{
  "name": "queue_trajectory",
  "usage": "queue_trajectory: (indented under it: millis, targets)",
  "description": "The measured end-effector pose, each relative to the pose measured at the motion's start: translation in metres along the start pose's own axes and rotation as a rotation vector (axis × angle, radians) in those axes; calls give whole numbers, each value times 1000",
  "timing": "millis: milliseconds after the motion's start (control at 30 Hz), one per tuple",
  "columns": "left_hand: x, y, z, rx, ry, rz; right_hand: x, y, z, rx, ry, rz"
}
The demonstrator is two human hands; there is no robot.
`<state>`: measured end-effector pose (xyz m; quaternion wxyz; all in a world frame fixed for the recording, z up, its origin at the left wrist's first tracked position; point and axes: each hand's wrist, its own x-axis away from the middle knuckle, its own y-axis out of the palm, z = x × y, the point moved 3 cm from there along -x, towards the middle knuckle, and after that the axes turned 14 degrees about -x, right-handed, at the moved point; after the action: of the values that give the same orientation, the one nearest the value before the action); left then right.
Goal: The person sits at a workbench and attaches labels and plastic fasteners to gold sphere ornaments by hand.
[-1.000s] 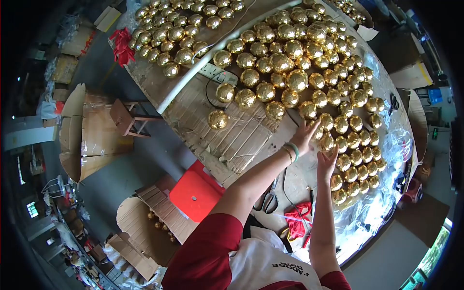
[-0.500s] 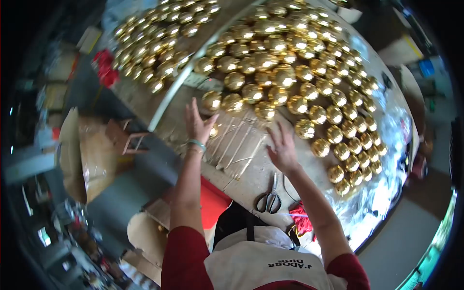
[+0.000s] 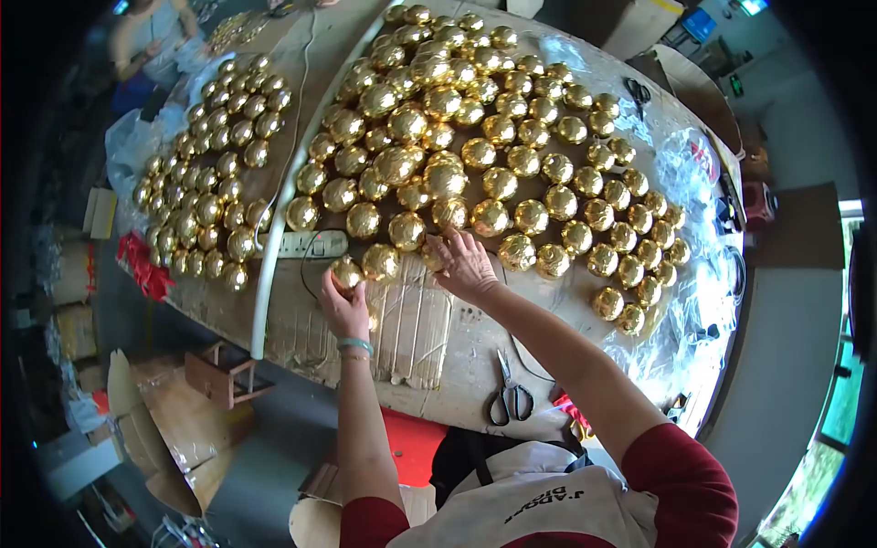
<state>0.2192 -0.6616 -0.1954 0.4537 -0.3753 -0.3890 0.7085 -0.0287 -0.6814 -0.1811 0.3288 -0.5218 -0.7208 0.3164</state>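
On the table, the pile of balls now has both hands at its near left edge, where a second ago they were at its right side. The balls are glossy, creased gold, lying in loose rows; the right hand bends its fingers over one, grip unclear, while the left hand, apart from it, clasps another ball.
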Motion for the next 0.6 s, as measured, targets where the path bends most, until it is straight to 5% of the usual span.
queue_trajectory:
  millis: [100, 267, 433, 600]
  targets:
    - [7, 7, 4, 144, 8, -66, 4, -6, 14, 7, -53, 48]
    - [7, -8, 42, -264, 115, -275, 5, -36, 37, 22, -33, 119]
    - [-2, -5, 50, -212, 123, -350, 2, -64, 53, 96, -71, 212]
    - [-4, -3, 54, -218, 97, -432, -4, -91, 67, 44, 179, 324]
